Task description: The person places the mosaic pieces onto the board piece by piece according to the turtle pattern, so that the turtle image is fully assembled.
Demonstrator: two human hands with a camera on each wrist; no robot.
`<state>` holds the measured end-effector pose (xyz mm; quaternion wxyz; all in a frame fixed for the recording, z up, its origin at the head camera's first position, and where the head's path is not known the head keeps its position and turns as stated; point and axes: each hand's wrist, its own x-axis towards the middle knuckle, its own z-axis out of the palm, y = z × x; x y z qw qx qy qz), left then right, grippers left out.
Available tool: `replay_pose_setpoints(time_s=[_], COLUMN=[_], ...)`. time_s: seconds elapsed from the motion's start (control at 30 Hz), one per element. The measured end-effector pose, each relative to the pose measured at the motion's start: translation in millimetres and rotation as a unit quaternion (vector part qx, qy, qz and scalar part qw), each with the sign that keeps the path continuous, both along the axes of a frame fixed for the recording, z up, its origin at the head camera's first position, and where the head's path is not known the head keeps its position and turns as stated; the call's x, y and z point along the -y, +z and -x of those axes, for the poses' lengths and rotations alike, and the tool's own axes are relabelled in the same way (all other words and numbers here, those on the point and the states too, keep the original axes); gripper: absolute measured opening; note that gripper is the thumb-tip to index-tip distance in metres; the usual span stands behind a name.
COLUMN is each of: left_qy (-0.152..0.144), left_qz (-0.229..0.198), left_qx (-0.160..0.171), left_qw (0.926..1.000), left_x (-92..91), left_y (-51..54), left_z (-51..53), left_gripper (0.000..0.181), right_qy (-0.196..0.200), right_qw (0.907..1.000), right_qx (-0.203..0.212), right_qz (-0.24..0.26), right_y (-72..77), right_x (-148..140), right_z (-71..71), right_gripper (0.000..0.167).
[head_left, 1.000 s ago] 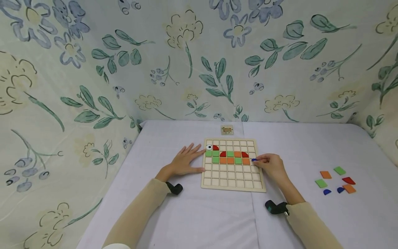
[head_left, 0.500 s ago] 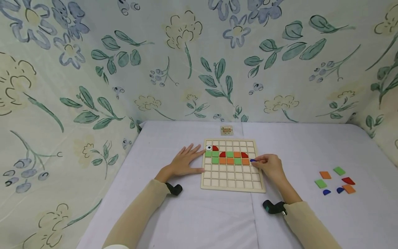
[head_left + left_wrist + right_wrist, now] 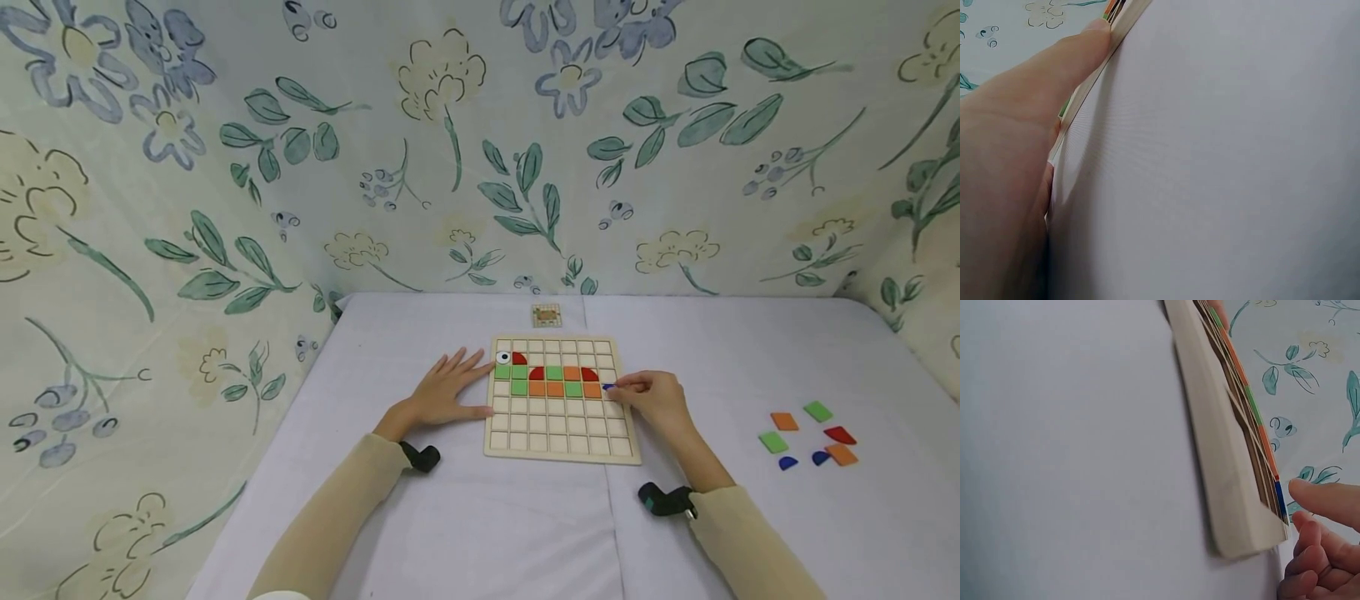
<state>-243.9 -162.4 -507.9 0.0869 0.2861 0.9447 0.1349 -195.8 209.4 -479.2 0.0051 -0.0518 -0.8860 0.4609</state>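
Note:
A pale wooden grid board (image 3: 558, 423) lies on the white cloth. In its upper rows sit a round eye piece (image 3: 504, 357) and red, green and orange tiles (image 3: 554, 388). My left hand (image 3: 444, 390) rests with spread fingers at the board's left edge, the thumb touching the rim, as the left wrist view also shows. At the right edge my right hand (image 3: 657, 402) pinches a blue piece (image 3: 607, 387) with thumb and forefinger, at the cell beside the last orange tile. The right wrist view shows the blue piece (image 3: 1280, 499) low against the board; the fingers partly hide its shape.
Loose green, orange, red and blue pieces (image 3: 785, 422) lie on the cloth to the right. A small pattern card (image 3: 547, 315) lies behind the board. A floral cloth (image 3: 442, 167) hangs behind the table.
The blue piece and the right fingertips have shifted slightly left over the board, and the piece now looks flatter in its cell. The left hand has stayed in place.

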Motion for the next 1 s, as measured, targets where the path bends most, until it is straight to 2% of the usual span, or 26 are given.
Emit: replay_pose_setpoints(time_s=[0.17,0.37,0.57,0.8,1.0], left_qy=[0.003,0.003,0.005,0.002,0.006], left_qz=[-0.001,0.0,-0.001,0.002,0.004], left_qx=[0.003,0.003,0.005,0.005,0.01], left_qw=[1.0,1.0,1.0,1.0,0.9999], left_x=[-0.7,-1.3,-1.4,-0.5,-0.6], left_y=[1.4,1.5,0.7,0.0,0.0], left_z=[-0.5,-0.3,-0.6,0.1,-0.1], left_gripper=[0.092,0.092,0.092,0.091,0.091], right_qy=[0.002,-0.009,-0.027,-0.054,-0.067], right_qw=[0.9999,0.9991,0.9974,0.9955,0.9954], right_qx=[-0.012,-0.033,-0.05,-0.047,-0.05], right_qz=[0.002,-0.026,-0.043,-0.062,-0.047], right_y=[5.5,9.1,9.5,13.3,17.7], right_x=[-12,-38,-72,-117,-156], right_z=[-5.0,-12.7,-21.9,-34.9,-46.1], right_gripper=[0.033,0.036,0.041,0.053,0.053])
